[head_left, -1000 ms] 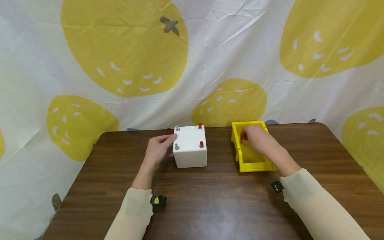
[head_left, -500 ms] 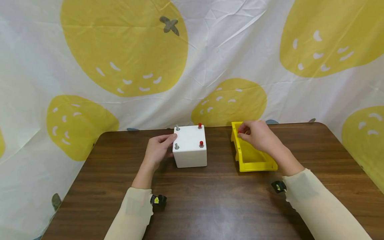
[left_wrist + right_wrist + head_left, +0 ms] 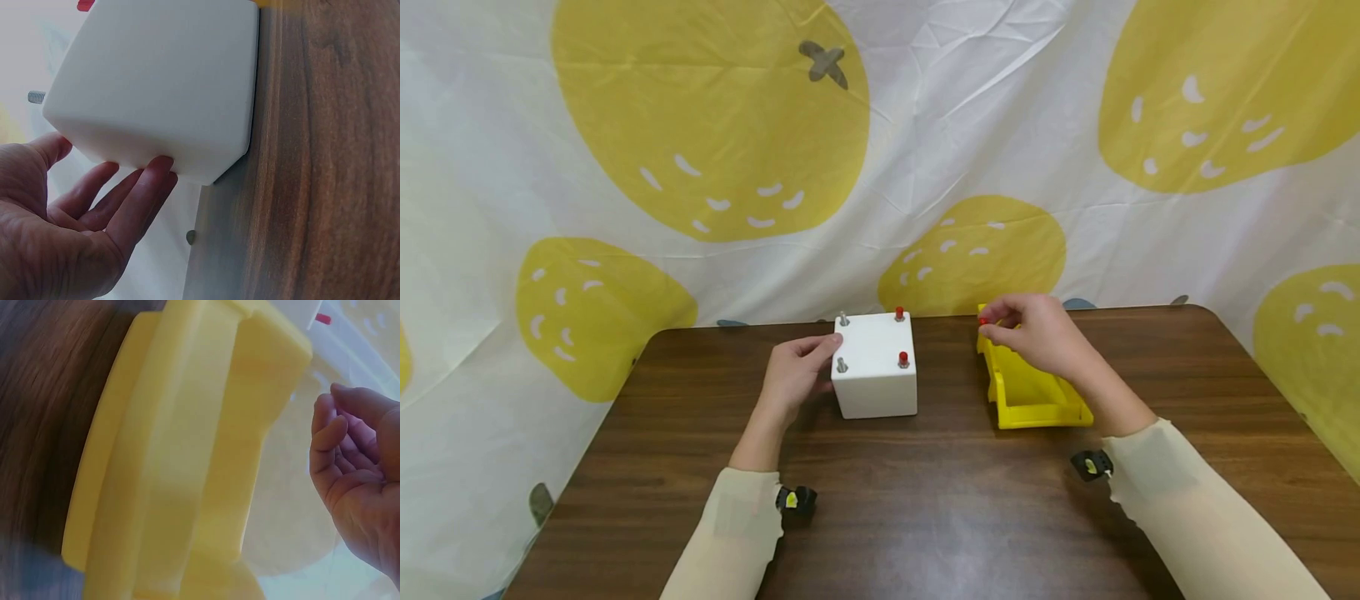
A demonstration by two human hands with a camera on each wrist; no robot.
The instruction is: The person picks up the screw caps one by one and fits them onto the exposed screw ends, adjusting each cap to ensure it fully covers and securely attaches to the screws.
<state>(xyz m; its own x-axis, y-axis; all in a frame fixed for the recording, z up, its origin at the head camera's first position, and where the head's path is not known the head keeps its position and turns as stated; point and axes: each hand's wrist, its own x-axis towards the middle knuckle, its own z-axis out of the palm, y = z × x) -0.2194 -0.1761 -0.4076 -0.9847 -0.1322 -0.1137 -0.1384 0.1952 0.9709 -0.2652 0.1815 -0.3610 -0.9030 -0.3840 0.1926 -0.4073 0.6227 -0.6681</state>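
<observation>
A white box (image 3: 874,346) stands on the table with an upright bolt near each top corner. Two bare metal bolts (image 3: 842,365) are at its left, while red caps (image 3: 903,358) sit on the two at its right. My left hand (image 3: 796,372) holds the box's left side, thumb at the top edge, bent fingers (image 3: 156,165) against the face. Above the left rim of a yellow bin (image 3: 1043,415), my right hand (image 3: 1033,333) pinches a small red cap (image 3: 982,322) between thumb and fingertips. In the right wrist view that cap is hidden by the fingers.
The brown wooden table (image 3: 917,500) carries the box and, to its right, the bin. A white curtain (image 3: 970,108) with yellow fruit prints hangs close behind the table's far edge. Bare tabletop lies between box and bin.
My right hand has risen out of the bin and shifted left toward the box, bringing the red cap with it. My left hand and the box have stayed put.
</observation>
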